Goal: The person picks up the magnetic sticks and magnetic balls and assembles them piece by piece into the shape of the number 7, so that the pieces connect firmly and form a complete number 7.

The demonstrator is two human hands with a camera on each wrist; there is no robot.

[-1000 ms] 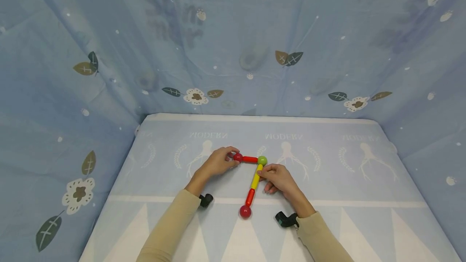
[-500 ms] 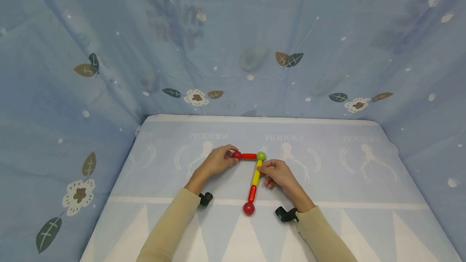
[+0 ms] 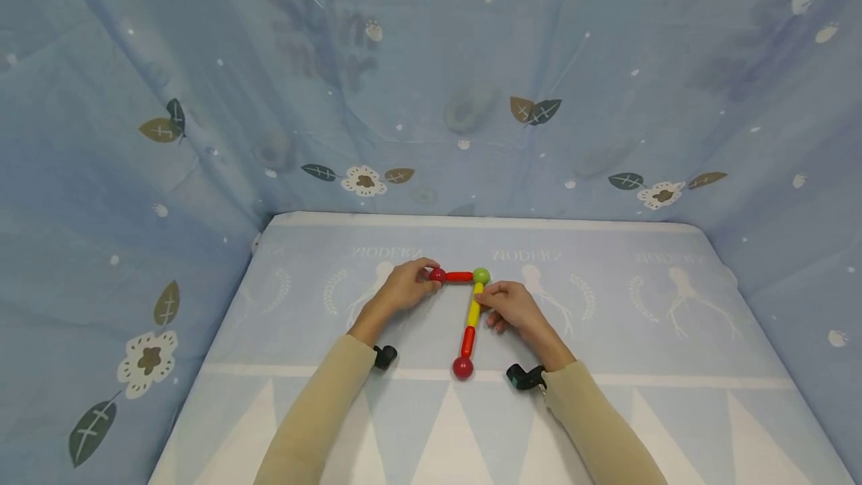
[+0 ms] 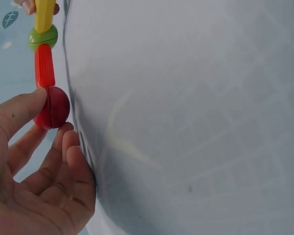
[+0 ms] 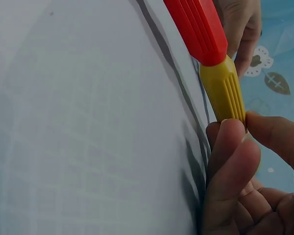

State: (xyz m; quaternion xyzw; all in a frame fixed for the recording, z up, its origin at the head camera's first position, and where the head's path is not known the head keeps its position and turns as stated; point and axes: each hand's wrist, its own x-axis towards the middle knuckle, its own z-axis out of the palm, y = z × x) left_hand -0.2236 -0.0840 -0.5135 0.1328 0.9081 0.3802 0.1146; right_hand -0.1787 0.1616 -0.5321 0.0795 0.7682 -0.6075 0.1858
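My left hand [image 3: 406, 284] pinches a dark red ball [image 3: 438, 275] between thumb and fingers; the left wrist view shows a seam round this red ball [image 4: 58, 106]. A short red rod [image 3: 459, 277] joins it to a green ball [image 3: 481, 275]. From the green ball a yellow rod [image 3: 474, 313] runs toward the body, its upper part pinched by my right hand [image 3: 515, 304]. Below the yellow rod follow another red rod [image 3: 468, 341] and a second dark red ball [image 3: 462, 367]. In the right wrist view the grooved yellow rod [image 5: 223, 90] meets the red rod [image 5: 201, 29] end to end.
A pale blue and white patterned cloth [image 3: 606, 298] covers the table under both hands. Blue curtain fabric [image 3: 431, 96] with leaf and flower prints rises behind and at both sides. Black wrist cameras [image 3: 525, 377] sit at each sleeve cuff.
Both hands have moved the joined rods and balls away from the body, toward the table's far edge. The near red ball has also shifted slightly right. Both grips look the same.
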